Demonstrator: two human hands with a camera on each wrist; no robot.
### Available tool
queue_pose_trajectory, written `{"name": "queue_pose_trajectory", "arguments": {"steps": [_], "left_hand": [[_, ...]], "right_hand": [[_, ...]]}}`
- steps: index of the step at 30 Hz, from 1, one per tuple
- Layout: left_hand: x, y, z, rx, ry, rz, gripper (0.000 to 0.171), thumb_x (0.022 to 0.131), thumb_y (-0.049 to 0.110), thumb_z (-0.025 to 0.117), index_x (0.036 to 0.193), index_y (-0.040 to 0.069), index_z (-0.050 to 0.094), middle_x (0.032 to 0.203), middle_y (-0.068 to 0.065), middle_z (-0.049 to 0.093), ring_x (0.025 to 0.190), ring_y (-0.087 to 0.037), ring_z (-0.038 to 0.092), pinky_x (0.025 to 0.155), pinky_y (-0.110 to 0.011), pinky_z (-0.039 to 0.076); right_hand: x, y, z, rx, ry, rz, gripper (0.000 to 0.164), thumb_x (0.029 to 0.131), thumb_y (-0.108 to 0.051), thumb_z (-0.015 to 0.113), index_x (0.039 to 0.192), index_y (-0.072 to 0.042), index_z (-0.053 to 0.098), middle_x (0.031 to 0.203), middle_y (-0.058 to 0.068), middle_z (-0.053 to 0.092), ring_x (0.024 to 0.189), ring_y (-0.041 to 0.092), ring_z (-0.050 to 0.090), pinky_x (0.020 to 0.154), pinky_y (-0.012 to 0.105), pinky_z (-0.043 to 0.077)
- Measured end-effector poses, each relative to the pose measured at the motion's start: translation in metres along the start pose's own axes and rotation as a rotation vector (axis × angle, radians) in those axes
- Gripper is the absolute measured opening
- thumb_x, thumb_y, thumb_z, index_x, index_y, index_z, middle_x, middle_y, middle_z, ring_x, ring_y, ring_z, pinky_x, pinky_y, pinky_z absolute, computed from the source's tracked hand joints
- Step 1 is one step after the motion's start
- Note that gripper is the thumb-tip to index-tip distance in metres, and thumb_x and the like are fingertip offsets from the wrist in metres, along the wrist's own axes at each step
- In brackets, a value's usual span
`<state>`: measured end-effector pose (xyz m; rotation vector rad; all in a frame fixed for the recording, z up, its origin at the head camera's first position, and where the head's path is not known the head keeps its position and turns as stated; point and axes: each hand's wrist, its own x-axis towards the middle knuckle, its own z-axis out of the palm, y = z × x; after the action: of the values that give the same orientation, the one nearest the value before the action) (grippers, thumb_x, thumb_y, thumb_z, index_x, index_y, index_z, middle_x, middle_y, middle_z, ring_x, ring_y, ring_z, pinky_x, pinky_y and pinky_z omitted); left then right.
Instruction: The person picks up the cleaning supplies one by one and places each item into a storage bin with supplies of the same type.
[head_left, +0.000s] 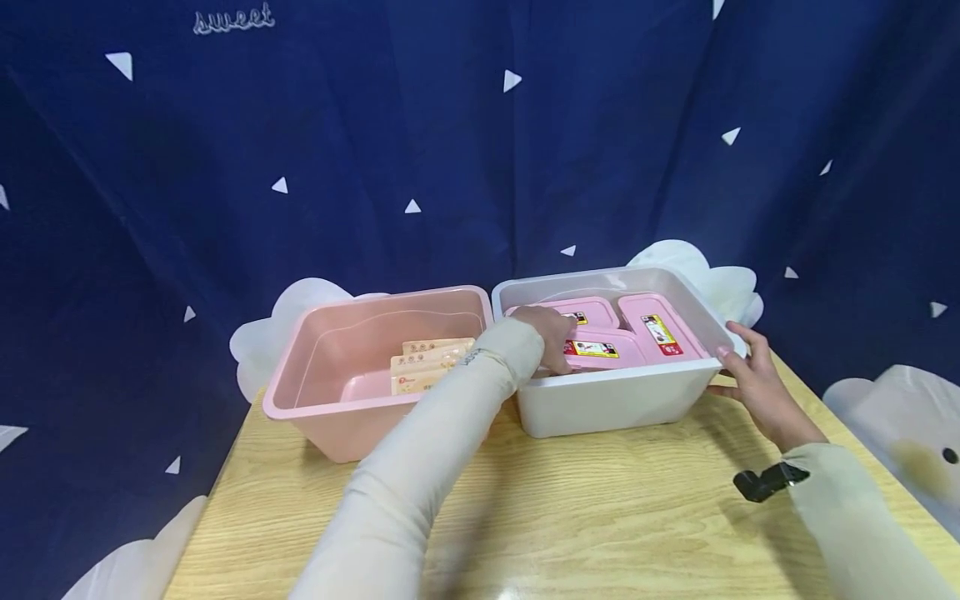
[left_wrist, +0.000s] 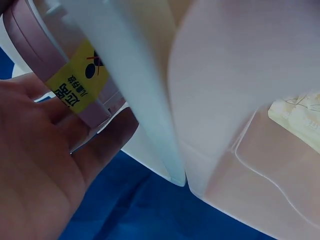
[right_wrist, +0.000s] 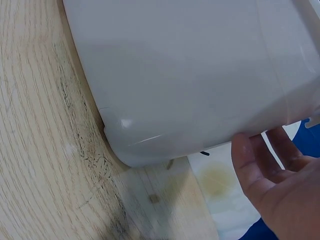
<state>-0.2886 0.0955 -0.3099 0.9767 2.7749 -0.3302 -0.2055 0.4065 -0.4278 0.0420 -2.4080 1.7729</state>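
Note:
A white bin (head_left: 607, 404) stands on the table with several pink-lidded boxes in it. My left hand (head_left: 547, 333) reaches inside and grips the left end of the front box (head_left: 600, 348). In the left wrist view, the fingers of this hand (left_wrist: 55, 145) lie against a pink box (left_wrist: 37, 45) with a yellow label. Another box (head_left: 660, 329) lies at the bin's right side, and one more (head_left: 596, 312) lies behind the front one. My right hand (head_left: 765, 396) holds the bin's right rim; the right wrist view shows its fingertips (right_wrist: 242, 150) at the bin's edge.
To the left, close beside the white bin, stands a pink bin (head_left: 315, 412) with several flat cream packets (head_left: 420, 371) inside. Both rest on a wooden table (head_left: 600, 517). Behind hangs a dark blue curtain (head_left: 420, 125) with white shapes.

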Motion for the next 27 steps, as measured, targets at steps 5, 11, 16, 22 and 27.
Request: {"name": "queue_pose_trajectory", "arguments": {"steps": [5, 11, 16, 22, 27], "left_hand": [[0.0, 0.001, 0.002, 0.008, -0.032, -0.022, 0.047, 0.083, 0.049, 0.069, 0.122, 0.025, 0.058, 0.106, 0.005, 0.066, 0.094, -0.012, 0.059, 0.08, -0.027, 0.05], [0.0, 0.003, 0.008, -0.014, -0.088, -0.045, 0.037, 0.081, 0.03, 0.069, 0.116, 0.025, 0.059, 0.104, 0.002, 0.064, 0.091, -0.016, 0.057, 0.071, -0.027, 0.045], [-0.002, 0.002, 0.004, -0.046, -0.102, -0.065, 0.042, 0.081, 0.03, 0.068, 0.121, 0.026, 0.057, 0.11, 0.002, 0.063, 0.094, -0.015, 0.056, 0.073, -0.025, 0.044], [-0.012, 0.002, 0.0, -0.12, -0.142, -0.113, 0.038, 0.085, 0.028, 0.068, 0.121, 0.024, 0.06, 0.11, 0.0, 0.063, 0.097, -0.016, 0.057, 0.074, -0.025, 0.044], [-0.01, 0.001, 0.004, -0.068, -0.168, -0.105, 0.032, 0.087, 0.029, 0.064, 0.119, 0.022, 0.063, 0.108, 0.002, 0.064, 0.093, -0.014, 0.056, 0.07, -0.024, 0.043]], "right_hand": [[0.001, 0.001, 0.001, 0.009, -0.004, 0.002, 0.061, 0.107, -0.032, 0.034, 0.155, -0.023, -0.002, 0.149, 0.031, 0.003, 0.093, -0.009, 0.053, 0.072, 0.022, 0.056], [-0.002, 0.003, 0.003, 0.016, -0.008, 0.006, 0.061, 0.107, -0.034, 0.035, 0.155, -0.022, -0.002, 0.149, 0.032, 0.004, 0.093, -0.008, 0.053, 0.072, 0.024, 0.057], [-0.001, 0.0, 0.001, 0.013, -0.004, -0.009, 0.061, 0.107, -0.033, 0.035, 0.155, -0.023, -0.002, 0.15, 0.033, 0.003, 0.094, -0.01, 0.052, 0.071, 0.023, 0.057], [-0.002, -0.002, 0.0, 0.031, 0.001, -0.017, 0.059, 0.107, -0.031, 0.037, 0.154, -0.025, 0.001, 0.148, 0.033, 0.003, 0.093, -0.009, 0.053, 0.07, 0.022, 0.056], [-0.002, 0.0, -0.001, 0.026, 0.007, -0.011, 0.058, 0.107, -0.032, 0.037, 0.154, -0.026, 0.003, 0.148, 0.033, 0.004, 0.093, -0.008, 0.053, 0.07, 0.022, 0.056]]}}
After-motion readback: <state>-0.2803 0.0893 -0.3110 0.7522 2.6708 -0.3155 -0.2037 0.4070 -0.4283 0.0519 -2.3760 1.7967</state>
